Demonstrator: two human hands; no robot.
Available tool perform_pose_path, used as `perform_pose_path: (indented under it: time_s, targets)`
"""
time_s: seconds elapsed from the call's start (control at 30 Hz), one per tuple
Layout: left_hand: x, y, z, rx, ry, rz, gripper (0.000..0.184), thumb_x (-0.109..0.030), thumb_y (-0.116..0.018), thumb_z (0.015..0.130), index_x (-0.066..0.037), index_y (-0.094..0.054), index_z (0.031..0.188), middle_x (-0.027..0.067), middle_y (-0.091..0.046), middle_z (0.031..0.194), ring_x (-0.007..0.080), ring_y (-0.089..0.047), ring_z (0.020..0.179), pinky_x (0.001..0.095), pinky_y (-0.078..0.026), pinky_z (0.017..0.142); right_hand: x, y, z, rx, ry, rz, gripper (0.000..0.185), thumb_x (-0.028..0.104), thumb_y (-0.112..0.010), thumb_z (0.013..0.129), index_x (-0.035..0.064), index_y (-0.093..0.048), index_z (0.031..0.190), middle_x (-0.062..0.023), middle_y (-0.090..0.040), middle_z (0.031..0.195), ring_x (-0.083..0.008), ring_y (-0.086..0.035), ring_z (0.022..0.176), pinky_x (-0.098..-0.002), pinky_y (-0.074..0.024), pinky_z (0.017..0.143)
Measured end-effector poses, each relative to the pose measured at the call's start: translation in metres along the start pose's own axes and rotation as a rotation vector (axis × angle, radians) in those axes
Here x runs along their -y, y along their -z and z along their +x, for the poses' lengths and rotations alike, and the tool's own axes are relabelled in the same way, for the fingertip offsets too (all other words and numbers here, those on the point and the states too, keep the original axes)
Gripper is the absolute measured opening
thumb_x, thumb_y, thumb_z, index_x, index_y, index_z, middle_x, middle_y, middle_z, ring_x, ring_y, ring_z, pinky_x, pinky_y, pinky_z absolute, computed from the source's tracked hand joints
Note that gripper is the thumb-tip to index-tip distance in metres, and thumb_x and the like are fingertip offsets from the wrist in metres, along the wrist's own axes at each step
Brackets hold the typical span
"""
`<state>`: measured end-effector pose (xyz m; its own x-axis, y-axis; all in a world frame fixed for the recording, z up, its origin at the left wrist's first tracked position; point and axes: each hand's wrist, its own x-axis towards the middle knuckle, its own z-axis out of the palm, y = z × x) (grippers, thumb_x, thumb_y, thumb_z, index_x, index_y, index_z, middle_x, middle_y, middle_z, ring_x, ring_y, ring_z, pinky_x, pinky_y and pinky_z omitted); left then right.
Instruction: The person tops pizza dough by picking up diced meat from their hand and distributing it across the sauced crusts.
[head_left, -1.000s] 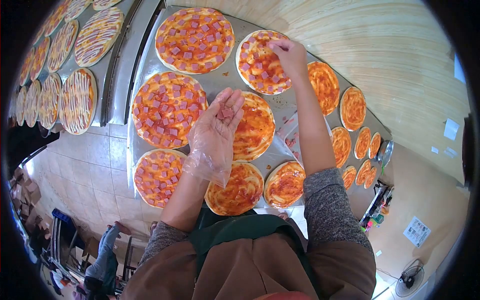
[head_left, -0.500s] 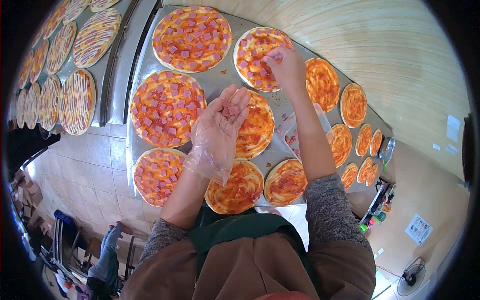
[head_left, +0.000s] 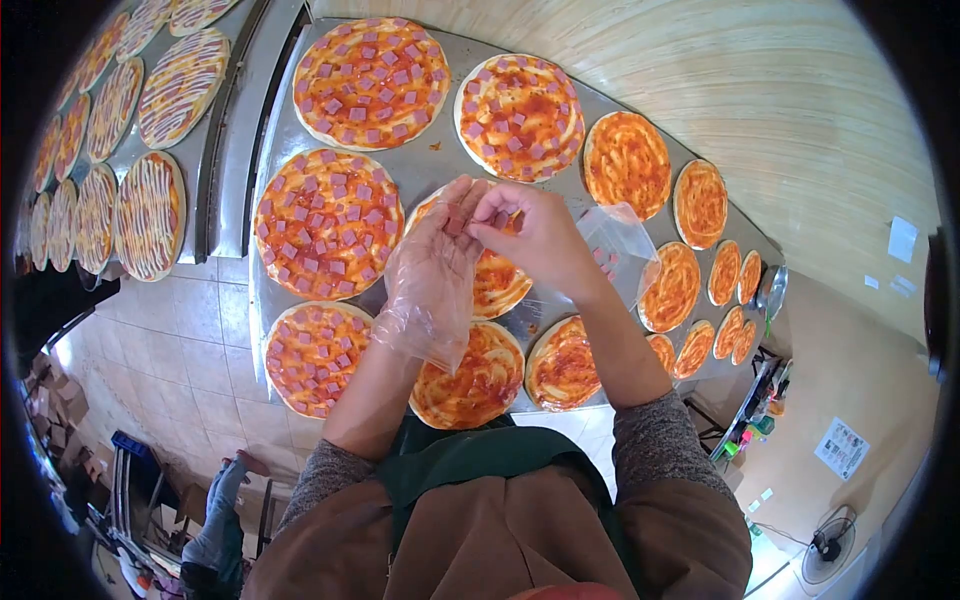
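Observation:
My left hand [head_left: 435, 262], in a loose clear plastic glove, is cupped palm up with a few pink ham cubes [head_left: 455, 226] near the fingers. Over that palm, my right hand [head_left: 535, 238] is bare, its thumb and fingers pinched together beside the cubes; a pink bit shows between them. Both hands hover above a sauced pizza base [head_left: 500, 290] and partly hide it. Beyond them lies a pizza [head_left: 520, 118] with ham cubes mostly on its left and lower parts. A clear plastic tub [head_left: 625, 245] with ham pieces sits beside my right forearm.
Ham-topped pizzas [head_left: 372, 85] line the left of the metal table [head_left: 425, 165]. Several sauce-only bases [head_left: 627, 165] extend right toward a metal bowl [head_left: 773, 290]. Another table at left bears pizzas with white drizzle [head_left: 150, 215]. A wall [head_left: 760, 120] borders the far side. A person's leg [head_left: 215, 515] shows lower left.
My right hand has come back from the far pizza to my left palm, its fingers now at the ham cubes. My left hand stays nearly in place. The view has shifted slightly.

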<state>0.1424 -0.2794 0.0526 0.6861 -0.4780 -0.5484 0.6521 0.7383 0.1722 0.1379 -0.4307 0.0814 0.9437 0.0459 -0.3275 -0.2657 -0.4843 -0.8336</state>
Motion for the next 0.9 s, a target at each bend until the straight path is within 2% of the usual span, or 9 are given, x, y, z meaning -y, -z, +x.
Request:
perform_pose_path:
  time_s: [0.07, 0.17, 0.27, 0.37, 0.53, 0.67, 0.77, 0.87, 0.9]
  targets:
    - [0.001, 0.0, -0.001, -0.003, -0.005, 0.006, 0.047, -0.024, -0.041, 0.104, 0.005, -0.042, 0.142, 0.0178, -0.048, 0.145, 0.0261, -0.046, 0.135, 0.0393, -0.034, 0.116, -0.007, 0.007, 0.001, 0.021, -0.073, 0.101, 0.016, 0.008, -0.078, 0.083, 0.0021, -0.066, 0.092, -0.0007, -0.067, 0.086, -0.0099, -0.064, 0.078, -0.0252, -0.0516, 0.071]
    - [0.003, -0.002, -0.001, 0.001, -0.001, 0.018, 0.048, -0.024, -0.039, 0.104, 0.004, -0.041, 0.143, 0.0182, -0.046, 0.147, 0.0268, -0.044, 0.138, 0.0396, -0.032, 0.117, -0.022, 0.013, 0.005, 0.002, -0.083, 0.352, 0.014, 0.005, -0.072, 0.086, -0.0015, -0.068, 0.098, -0.0045, -0.07, 0.087, -0.0113, -0.067, 0.08, -0.0263, -0.0536, 0.073]
    - [0.001, -0.004, 0.0, -0.013, 0.017, 0.03, 0.049, -0.025, -0.038, 0.105, 0.004, -0.041, 0.144, 0.0179, -0.046, 0.147, 0.0269, -0.043, 0.139, 0.0396, -0.031, 0.118, -0.015, 0.032, 0.006, -0.062, -0.2, 0.471, 0.018, 0.006, -0.072, 0.087, -0.001, -0.07, 0.104, -0.0052, -0.072, 0.095, -0.0099, -0.068, 0.083, -0.0236, -0.0534, 0.074]
    - [0.001, -0.002, 0.0, -0.017, 0.017, 0.028, 0.048, -0.025, -0.037, 0.105, 0.003, -0.042, 0.144, 0.018, -0.045, 0.149, 0.0268, -0.041, 0.141, 0.0392, -0.03, 0.118, -0.038, 0.051, 0.022, -0.163, -0.175, 0.508, 0.027, 0.006, -0.074, 0.085, -0.0004, -0.069, 0.11, -0.0073, -0.074, 0.101, -0.0105, -0.069, 0.084, -0.0237, -0.0535, 0.073]
    - [0.002, 0.005, 0.001, -0.019, 0.021, 0.002, 0.045, -0.025, -0.04, 0.105, 0.001, -0.046, 0.141, 0.0156, -0.048, 0.147, 0.0239, -0.045, 0.138, 0.0363, -0.032, 0.117, -0.088, 0.072, 0.067, -0.342, -0.149, 0.2, 0.02, 0.009, -0.077, 0.082, -0.0006, -0.073, 0.1, -0.0081, -0.076, 0.092, -0.0097, -0.07, 0.08, -0.0247, -0.0537, 0.067]
    - [0.004, 0.001, -0.001, -0.045, 0.024, 0.012, 0.048, -0.023, -0.038, 0.105, 0.004, -0.041, 0.144, 0.0191, -0.044, 0.149, 0.028, -0.041, 0.141, 0.0394, -0.03, 0.119, -0.108, 0.072, 0.09, -0.373, -0.16, -0.117, 0.017, 0.012, -0.079, 0.082, -0.0011, -0.075, 0.094, -0.0063, -0.074, 0.083, -0.0108, -0.068, 0.071, -0.025, -0.0525, 0.066]
    - [0.004, 0.003, -0.002, -0.048, 0.032, -0.001, 0.048, -0.023, -0.038, 0.105, 0.004, -0.04, 0.144, 0.0195, -0.044, 0.149, 0.0285, -0.041, 0.141, 0.0396, -0.03, 0.119, -0.077, 0.064, 0.085, -0.396, -0.263, -0.226, 0.018, 0.014, -0.079, 0.082, 0.0003, -0.076, 0.093, -0.0069, -0.074, 0.081, -0.0102, -0.067, 0.069, -0.0249, -0.0519, 0.065]
    - [0.003, 0.006, -0.002, -0.03, 0.027, -0.001, 0.048, -0.023, -0.038, 0.105, 0.004, -0.04, 0.144, 0.0195, -0.044, 0.149, 0.0287, -0.041, 0.141, 0.0397, -0.031, 0.118, -0.085, 0.062, 0.086, -0.417, -0.314, -0.171, 0.018, 0.014, -0.078, 0.082, 0.0005, -0.076, 0.093, -0.0077, -0.074, 0.079, -0.0101, -0.067, 0.069, -0.0257, -0.0517, 0.064]
    - [0.003, 0.006, -0.003, -0.026, 0.024, -0.001, 0.048, -0.023, -0.039, 0.105, 0.004, -0.04, 0.144, 0.0195, -0.044, 0.149, 0.0288, -0.042, 0.141, 0.0397, -0.031, 0.118, -0.095, 0.062, 0.087, -0.457, -0.237, -0.192, 0.018, 0.015, -0.078, 0.082, 0.001, -0.076, 0.094, -0.008, -0.074, 0.08, -0.0113, -0.067, 0.067, -0.0263, -0.0517, 0.061]
